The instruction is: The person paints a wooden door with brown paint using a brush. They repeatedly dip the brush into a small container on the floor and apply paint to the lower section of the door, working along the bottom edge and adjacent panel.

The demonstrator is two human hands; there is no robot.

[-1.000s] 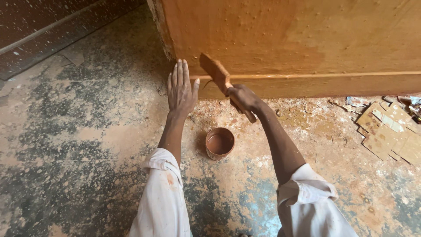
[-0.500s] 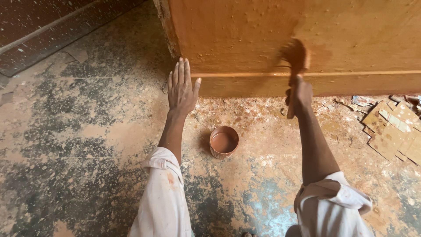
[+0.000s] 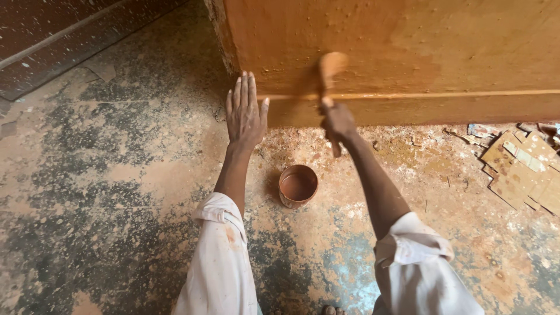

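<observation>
My right hand (image 3: 338, 121) grips the handle of a paintbrush (image 3: 331, 67) whose orange-coated bristles press against the orange-brown wall (image 3: 420, 46), just above a raised ledge. My left hand (image 3: 245, 111) lies flat on the floor with fingers spread, fingertips close to the wall's corner. A small round tin of orange-brown paint (image 3: 298, 186) stands on the floor between my two forearms. Both arms wear rolled-up white sleeves.
The concrete floor (image 3: 105, 192) is stained with dark patches and orange dust. Broken pieces of cardboard and debris (image 3: 522, 169) lie at the right by the wall's base. A dark reddish wall (image 3: 58, 35) runs along the top left.
My right hand has swung the brush left along the wall after moving right half a second ago. My left hand and the paint tin stay where they were.
</observation>
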